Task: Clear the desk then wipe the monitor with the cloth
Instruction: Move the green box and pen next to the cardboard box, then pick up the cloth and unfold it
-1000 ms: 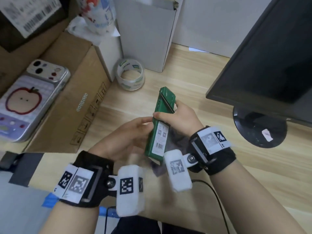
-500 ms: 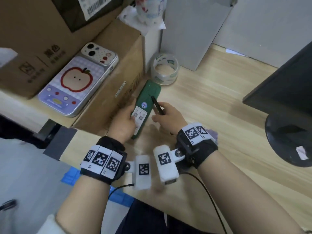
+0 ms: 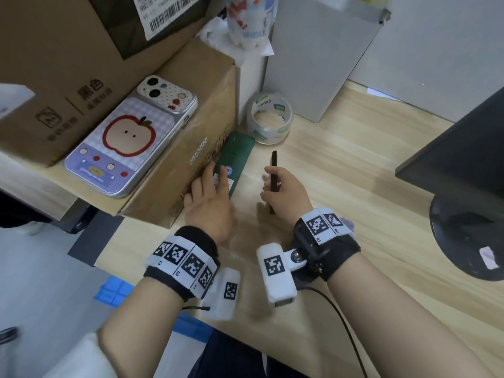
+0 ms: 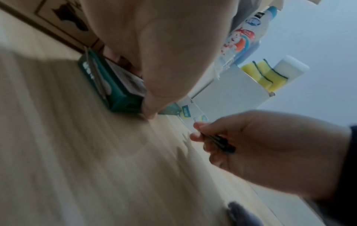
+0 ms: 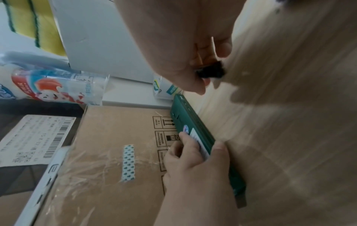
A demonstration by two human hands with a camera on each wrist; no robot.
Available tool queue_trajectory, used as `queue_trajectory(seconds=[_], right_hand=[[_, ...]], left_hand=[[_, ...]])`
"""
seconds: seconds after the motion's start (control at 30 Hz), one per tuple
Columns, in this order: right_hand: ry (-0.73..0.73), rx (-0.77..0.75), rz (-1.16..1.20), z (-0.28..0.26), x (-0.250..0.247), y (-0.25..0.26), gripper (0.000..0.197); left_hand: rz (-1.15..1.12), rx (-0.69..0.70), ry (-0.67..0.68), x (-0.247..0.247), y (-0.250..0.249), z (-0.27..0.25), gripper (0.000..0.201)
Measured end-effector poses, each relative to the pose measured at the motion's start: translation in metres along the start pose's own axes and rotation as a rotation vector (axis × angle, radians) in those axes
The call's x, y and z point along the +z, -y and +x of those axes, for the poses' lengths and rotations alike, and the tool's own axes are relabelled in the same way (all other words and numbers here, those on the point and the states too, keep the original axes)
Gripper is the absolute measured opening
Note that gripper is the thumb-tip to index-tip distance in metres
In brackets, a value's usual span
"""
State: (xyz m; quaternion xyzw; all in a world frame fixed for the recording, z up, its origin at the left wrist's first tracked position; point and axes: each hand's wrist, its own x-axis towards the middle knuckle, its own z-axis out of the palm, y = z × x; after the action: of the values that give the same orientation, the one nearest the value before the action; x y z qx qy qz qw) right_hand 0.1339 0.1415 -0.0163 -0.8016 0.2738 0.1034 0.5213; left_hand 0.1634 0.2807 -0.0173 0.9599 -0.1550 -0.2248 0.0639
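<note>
A flat green box (image 3: pixel 237 151) leans on its long edge against the side of a cardboard box (image 3: pixel 191 126) on the wooden desk. My left hand (image 3: pixel 210 197) pinches its near end, fingers on the labelled face and thumb on the narrow edge (image 5: pixel 218 146). My right hand (image 3: pixel 286 192), just to the right and apart from it, grips a black pen (image 3: pixel 274 170) pointing away from me. The dark monitor (image 3: pixel 463 145) stands at the right. A bit of grey-purple cloth (image 3: pixel 348 224) peeks out behind my right wrist.
A roll of clear tape (image 3: pixel 270 118) sits just beyond the green box. A phone (image 3: pixel 131 137) lies on the cardboard box. A white box (image 3: pixel 321 55) and a printed bottle (image 3: pixel 251 17) stand behind. The monitor's round foot (image 3: pixel 469 236) is at right; a cable (image 3: pixel 341 317) crosses the near edge.
Both hands held the green box upright in mid-desk. It has moved left and down against the cardboard box. My right hand has come off it, keeping the pen.
</note>
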Motion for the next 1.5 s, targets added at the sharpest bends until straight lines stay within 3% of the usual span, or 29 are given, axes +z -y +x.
queue_trajectory(seconds=[0.13, 0.23, 0.43, 0.53, 0.63, 0.77, 0.83, 0.97, 1.03, 1.13, 1.2, 1.27, 1.33, 1.37, 1.5], right_hand=[[0.092, -0.023, -0.09, 0.002, 0.006, 0.001, 0.058], [0.105, -0.065, -0.166, 0.005, 0.013, 0.003, 0.057], [0.146, -0.125, -0.361, 0.014, 0.016, 0.007, 0.049], [0.172, -0.177, -0.37, 0.01, 0.006, 0.006, 0.05], [0.093, -0.198, -0.206, -0.003, -0.017, 0.003, 0.05], [-0.072, -0.2, 0.045, -0.038, -0.066, -0.019, 0.042], [-0.152, -0.123, 0.136, -0.058, -0.088, -0.041, 0.041], [-0.256, 0.123, 0.087, -0.085, -0.112, -0.088, 0.033], [-0.17, 0.197, -0.075, -0.093, -0.111, -0.103, 0.035], [-0.078, 0.212, -0.202, -0.098, -0.102, -0.114, 0.042], [-0.069, 0.212, -0.235, -0.096, -0.097, -0.114, 0.038], [-0.085, 0.222, -0.16, -0.099, -0.1, -0.118, 0.021], [-0.094, 0.203, -0.001, -0.106, -0.109, -0.123, 0.021], [-0.107, 0.187, 0.076, -0.113, -0.117, -0.125, 0.023], [-0.155, 0.089, 0.277, -0.141, -0.16, -0.127, 0.025]], left_hand=[[0.133, -0.031, -0.07, 0.001, -0.004, 0.0, 0.069], [0.151, -0.006, -0.045, -0.004, -0.002, 0.002, 0.071], [-0.106, 0.013, 0.137, -0.024, 0.002, 0.003, 0.077], [-0.299, 0.035, 0.069, -0.027, -0.004, -0.001, 0.069], [-0.577, 0.086, 0.049, -0.029, -0.02, -0.006, 0.057], [-0.943, -0.003, 0.293, -0.021, -0.044, -0.015, 0.037], [-0.955, -0.014, 0.357, -0.013, -0.056, -0.022, 0.027], [-0.915, 0.021, 0.429, 0.01, -0.087, -0.031, 0.036], [-0.886, 0.064, 0.466, 0.019, -0.102, -0.032, 0.048], [-0.737, 0.17, 0.413, 0.031, -0.123, -0.028, 0.084], [-0.718, 0.108, 0.379, 0.033, -0.133, -0.027, 0.095], [-0.72, 0.054, 0.397, 0.033, -0.143, -0.026, 0.071], [-0.833, 0.135, 0.466, 0.026, -0.147, -0.025, 0.023], [-0.869, 0.216, 0.476, 0.019, -0.15, -0.028, 0.016], [-0.999, 0.54, 0.516, -0.006, -0.171, -0.042, 0.022]])
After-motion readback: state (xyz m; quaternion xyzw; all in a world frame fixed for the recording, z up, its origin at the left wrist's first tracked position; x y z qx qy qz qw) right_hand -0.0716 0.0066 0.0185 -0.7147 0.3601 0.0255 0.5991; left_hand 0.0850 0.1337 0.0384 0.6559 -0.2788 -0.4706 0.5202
